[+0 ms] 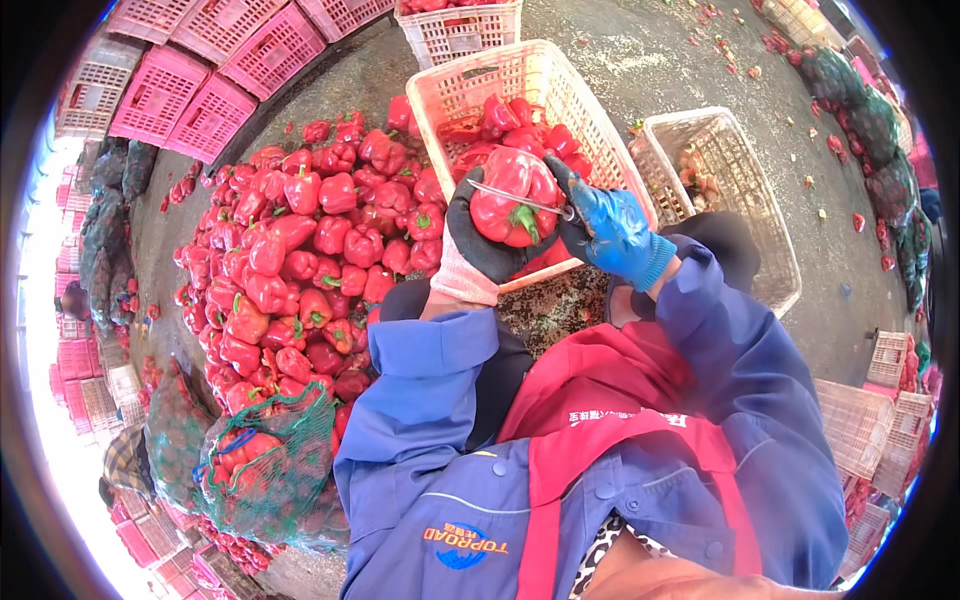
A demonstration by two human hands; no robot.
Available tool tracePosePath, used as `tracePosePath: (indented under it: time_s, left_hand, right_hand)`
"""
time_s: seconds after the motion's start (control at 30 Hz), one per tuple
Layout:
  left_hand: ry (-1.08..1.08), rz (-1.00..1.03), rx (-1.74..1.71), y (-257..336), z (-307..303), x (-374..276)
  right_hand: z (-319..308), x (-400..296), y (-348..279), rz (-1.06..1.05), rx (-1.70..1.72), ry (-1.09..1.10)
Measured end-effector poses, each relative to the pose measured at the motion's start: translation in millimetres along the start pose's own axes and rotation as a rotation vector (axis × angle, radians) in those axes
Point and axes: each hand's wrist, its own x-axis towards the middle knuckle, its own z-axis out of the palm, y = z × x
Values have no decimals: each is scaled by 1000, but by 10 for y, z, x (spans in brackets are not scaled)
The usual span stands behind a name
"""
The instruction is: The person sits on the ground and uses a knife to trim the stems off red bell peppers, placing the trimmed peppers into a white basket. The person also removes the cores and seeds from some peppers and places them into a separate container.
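Observation:
A large red bell pepper (513,191) with a green stem lies in my left hand (480,247), which wears a black and pink glove and cups it from the left and below. My right hand (611,229), in a blue and black glove, grips a knife (517,198) by its handle. The thin blade lies across the pepper just above the stem; whether it has cut in cannot be told. Both hands are over the near part of a cream plastic crate (589,90) with red peppers (517,127) inside, some of them cut open.
A big heap of red bell peppers (330,232) spreads on the floor at the left. Green mesh sacks of peppers (270,465) stand at the lower left. A second crate (757,187) holding pepper scraps (697,176) is at the right. Pink crates (210,116) are stacked at the upper left.

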Motion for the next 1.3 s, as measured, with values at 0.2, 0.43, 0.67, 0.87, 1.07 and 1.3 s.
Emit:
tracePosePath:
  time_s: [0.2, 0.43, 0.67, 0.87, 1.07, 1.3]
  left_hand:
    - [-152, -15, -25, -16, -297, 168]
    - [-14, -76, 6, 79, -205, 210]
    - [-70, -19, 73, -89, -41, 141]
    - [-47, 218, 85, 140, 65, 109]
    - [-46, 332, 50, 240, -95, 95]
    - [-116, 461, 205, 231, -268, 238]
  right_hand:
    - [263, 39, 401, 387, -38, -357]
    - [239, -35, 110, 661, 174, -299]
    - [372, -257, 656, 736, -70, -399]
    - [40, -331, 319, 1270, 895, -59]
    - [-496, -25, -963, 1067, 1038, -151]
    - [-229, -292, -1023, 1098, 1220, -175]
